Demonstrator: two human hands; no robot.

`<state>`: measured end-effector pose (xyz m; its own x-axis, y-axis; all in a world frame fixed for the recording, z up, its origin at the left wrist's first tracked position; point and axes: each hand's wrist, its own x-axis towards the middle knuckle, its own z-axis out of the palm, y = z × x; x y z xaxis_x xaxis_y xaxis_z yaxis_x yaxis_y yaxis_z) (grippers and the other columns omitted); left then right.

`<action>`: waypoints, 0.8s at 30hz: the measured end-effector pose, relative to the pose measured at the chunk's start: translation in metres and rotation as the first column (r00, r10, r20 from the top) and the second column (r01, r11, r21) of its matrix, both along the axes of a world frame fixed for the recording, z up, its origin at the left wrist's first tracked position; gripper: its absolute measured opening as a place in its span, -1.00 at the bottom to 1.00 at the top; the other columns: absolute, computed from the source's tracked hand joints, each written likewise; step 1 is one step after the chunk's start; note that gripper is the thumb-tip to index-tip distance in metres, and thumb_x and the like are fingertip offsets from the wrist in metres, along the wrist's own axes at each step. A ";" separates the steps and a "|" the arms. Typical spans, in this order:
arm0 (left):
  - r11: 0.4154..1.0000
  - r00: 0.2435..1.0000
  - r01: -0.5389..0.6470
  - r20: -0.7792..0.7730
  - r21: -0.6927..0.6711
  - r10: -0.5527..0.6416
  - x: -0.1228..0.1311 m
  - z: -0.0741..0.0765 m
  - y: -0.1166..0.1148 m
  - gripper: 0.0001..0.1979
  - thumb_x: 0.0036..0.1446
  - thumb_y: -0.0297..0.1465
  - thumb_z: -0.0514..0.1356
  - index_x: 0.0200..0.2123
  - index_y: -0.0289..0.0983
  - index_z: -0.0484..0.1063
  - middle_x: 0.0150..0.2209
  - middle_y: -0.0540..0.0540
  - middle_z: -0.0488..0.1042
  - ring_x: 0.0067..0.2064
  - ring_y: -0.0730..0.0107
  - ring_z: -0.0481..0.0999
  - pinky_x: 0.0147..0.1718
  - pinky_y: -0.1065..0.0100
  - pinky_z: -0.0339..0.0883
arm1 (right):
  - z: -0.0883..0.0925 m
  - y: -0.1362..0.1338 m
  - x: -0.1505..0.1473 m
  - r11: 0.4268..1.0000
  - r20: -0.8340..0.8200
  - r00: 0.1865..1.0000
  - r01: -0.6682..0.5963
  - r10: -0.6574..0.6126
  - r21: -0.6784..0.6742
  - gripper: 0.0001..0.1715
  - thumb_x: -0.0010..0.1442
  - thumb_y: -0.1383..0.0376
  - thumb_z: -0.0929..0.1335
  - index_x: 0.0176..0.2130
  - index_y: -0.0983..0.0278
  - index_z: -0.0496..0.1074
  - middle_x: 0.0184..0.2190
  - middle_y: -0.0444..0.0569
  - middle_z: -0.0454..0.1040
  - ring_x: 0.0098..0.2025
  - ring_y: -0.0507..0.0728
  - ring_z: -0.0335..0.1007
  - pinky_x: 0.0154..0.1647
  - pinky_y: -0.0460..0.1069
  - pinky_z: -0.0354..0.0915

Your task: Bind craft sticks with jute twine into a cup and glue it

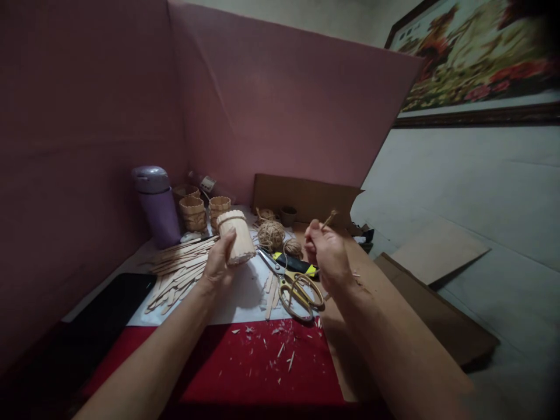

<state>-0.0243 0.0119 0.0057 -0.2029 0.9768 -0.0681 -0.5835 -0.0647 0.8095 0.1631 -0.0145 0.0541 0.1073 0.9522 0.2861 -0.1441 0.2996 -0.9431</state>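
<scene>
My left hand (217, 259) is closed around a small cup made of wooden craft sticks (240, 240), held tilted above the table. A band of twine circles the cup near its scalloped rim. Raised to the right, my right hand (329, 256) pinches a short piece of twine (329, 219) whose frayed end sticks up past the fingers. Between the hands lie gold-handled scissors (282, 284), blades pointing away to the left, beside a black and yellow utility knife (291, 262). Behind them sits a ball of twine (271, 235).
Loose craft sticks (175, 286) are heaped at the left near a dark phone-like slab (135, 283). A purple bottle (160, 213) and several finished stick cups (192, 211) stand behind. Wood scraps litter the red cloth (245, 367). Cardboard (301, 198) lines the back and right.
</scene>
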 end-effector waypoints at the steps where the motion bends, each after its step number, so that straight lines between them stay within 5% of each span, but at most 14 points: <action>1: 0.999 0.995 0.048 0.087 -0.015 -0.046 -0.001 0.003 -0.001 -0.71 0.06 -0.31 0.19 -0.16 -0.37 0.39 -0.35 -0.14 0.48 -0.42 0.33 0.49 -0.45 0.29 0.44 | 0.010 0.002 0.001 0.992 0.057 0.995 0.071 -0.077 0.103 -0.45 0.08 -0.15 0.33 -0.49 0.26 0.24 -0.70 -0.30 0.09 -0.70 -0.12 -0.12 -0.70 -0.16 -0.14; 5: 0.989 0.959 0.145 0.251 -0.024 -0.134 -0.004 0.010 -0.006 -0.71 0.14 -0.32 0.10 -0.12 -0.38 0.39 -0.35 -0.19 0.52 -0.41 0.24 0.54 -0.46 0.22 0.48 | 0.039 0.022 -0.001 0.769 0.206 0.840 0.325 -0.502 0.551 -0.55 0.27 0.01 0.22 -0.47 0.26 0.30 -0.62 -0.20 0.24 -0.58 -0.05 0.13 -0.53 -0.12 0.09; 8: 0.987 0.951 0.161 0.266 0.001 -0.156 -0.005 0.010 -0.008 -0.69 0.16 -0.31 0.08 -0.10 -0.38 0.39 -0.38 -0.18 0.51 -0.44 0.28 0.53 -0.49 0.25 0.47 | 0.044 0.047 -0.008 0.635 0.292 0.646 0.391 -0.705 0.667 -0.57 0.35 0.10 0.13 -0.37 0.27 0.35 -0.50 -0.10 0.39 -0.48 0.00 0.27 -0.37 -0.06 0.17; 11: 0.987 0.952 0.160 0.260 0.024 -0.161 -0.005 0.010 -0.008 -0.67 0.17 -0.30 0.07 -0.10 -0.39 0.40 -0.38 -0.18 0.51 -0.44 0.31 0.52 -0.49 0.28 0.46 | 0.033 0.073 -0.016 0.747 0.579 0.483 0.309 -0.657 0.589 -0.63 0.36 0.16 0.11 -0.20 0.29 0.38 -0.36 -0.02 0.48 -0.36 0.07 0.38 -0.28 -0.03 0.20; 14: 0.990 0.952 0.133 0.271 0.052 -0.142 -0.006 0.010 -0.007 -0.67 0.18 -0.28 0.07 -0.09 -0.37 0.40 -0.34 -0.19 0.52 -0.39 0.28 0.53 -0.46 0.26 0.47 | 0.017 0.085 -0.016 0.926 0.879 0.292 0.120 -0.378 0.358 -0.57 0.20 0.10 0.31 -0.03 0.32 0.36 -0.11 0.13 0.46 -0.12 0.18 0.39 -0.17 0.01 0.24; 16: 0.992 0.952 0.107 0.281 0.064 -0.121 -0.007 0.011 -0.007 -0.67 0.17 -0.26 0.09 -0.10 -0.36 0.41 -0.32 -0.18 0.52 -0.37 0.26 0.53 -0.45 0.25 0.48 | 0.010 0.081 -0.011 0.952 0.931 0.203 0.117 -0.302 0.283 -0.49 0.18 0.16 0.34 0.05 0.37 0.33 -0.01 0.20 0.41 -0.01 0.23 0.34 -0.08 0.04 0.23; 20: 0.992 0.945 0.071 0.313 0.101 -0.099 -0.010 0.013 -0.007 -0.70 0.15 -0.27 0.12 -0.13 -0.34 0.42 -0.31 -0.15 0.52 -0.36 0.26 0.53 -0.40 0.21 0.49 | 0.015 0.036 0.002 0.905 0.901 0.103 0.110 -0.421 0.411 -0.70 0.23 0.29 0.27 -0.05 0.28 0.43 -0.04 0.10 0.44 0.01 0.21 0.31 -0.06 0.03 0.19; 24: 0.993 0.943 0.052 0.322 0.111 -0.085 -0.014 0.016 -0.008 -0.64 0.16 -0.23 0.07 -0.10 -0.35 0.42 -0.30 -0.19 0.52 -0.37 0.26 0.52 -0.46 0.27 0.47 | 0.021 -0.016 0.016 0.984 0.990 -0.051 0.112 -0.133 0.138 -0.70 0.27 0.20 0.23 -0.31 0.19 0.52 -0.35 -0.03 0.55 -0.36 0.11 0.40 -0.40 -0.03 0.09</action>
<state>-0.0382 0.0043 0.0217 -0.1183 0.9927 -0.0213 -0.8198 -0.0856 0.5663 0.1788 -0.0303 0.0753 -0.1832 0.9565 0.2272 0.9767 0.2033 -0.0685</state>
